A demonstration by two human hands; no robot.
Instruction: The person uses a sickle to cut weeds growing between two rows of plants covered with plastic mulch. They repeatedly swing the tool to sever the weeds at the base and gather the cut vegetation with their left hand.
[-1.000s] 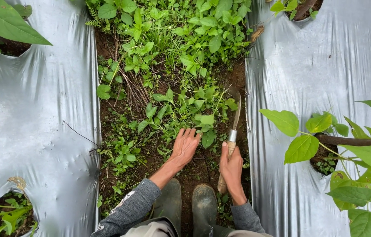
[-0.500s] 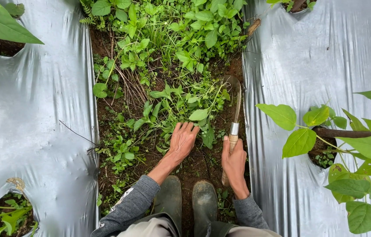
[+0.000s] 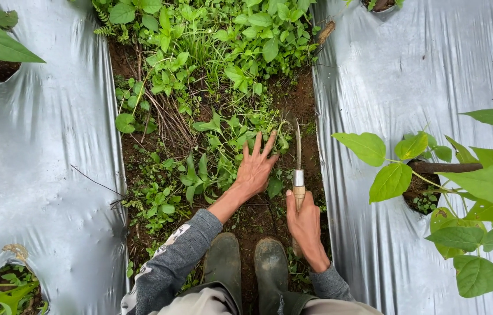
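Seen from above, looking straight down at a strip of bare soil [image 3: 261, 219] and weeds [image 3: 223, 137] running up the middle of the frame between two sheets of silver plastic mulch [image 3: 36, 151]. Just right of centre, a small sickle [image 3: 297, 169] with its long axis nearly vertical in the frame: wooden handle low, metal collar above it, thin blade pointing toward the top of the frame, tip curving slightly left into the weeds. Right hand [image 3: 303, 219], lower centre, wrapped in a closed fist around the wooden handle, thumb up along it, wrist bent back toward a grey sleeve [image 3: 331, 283]. Left hand [image 3: 256, 166], just left of the blade, open and flat with fingers spread wide, pointing up and slightly right, palm pressed down onto the low green weeds, gripping nothing that can be made out. Left forearm slanting down and left to another grey sleeve [image 3: 170, 262]. Two muddy dark rubber boots [image 3: 246, 262] side by side at bottom centre, toes toward the hands. At right, a broad-leaved plant [image 3: 468, 181] growing from a hole in the plastic; more leaves at upper left and lower left corners.
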